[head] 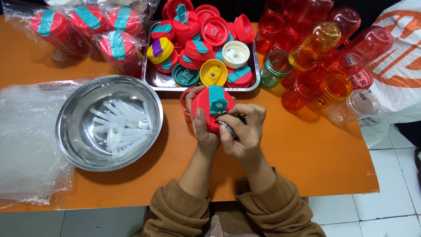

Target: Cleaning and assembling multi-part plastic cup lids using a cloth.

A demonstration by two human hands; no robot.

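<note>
Left hand (202, 127) fingers wrapped around red lid (210, 109) with teal flap — right hand (243, 129) fingers pinching something small and dark, probably a ring, against its edge, above orange bench (307, 149).

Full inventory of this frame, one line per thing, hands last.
red bottle with teal-flap lid: one, held at table centre.
metal tray: one, silver, top centre, heaped with loose lids, mostly red and teal, some yellow, one white.
steel bowl: one, left, holding clear plastic straws, too many to count.
wrapped bottles: at least four, red with teal, top left in clear bags.
empty bottles: a pile, red, orange, one green, one clear, top right.
plastic bags: clear stack, far left.
table: one, orange.
white sack: one, right edge.
left hand: grips the bottle.
right hand: at the lid, pinching a small dark item.
</note>
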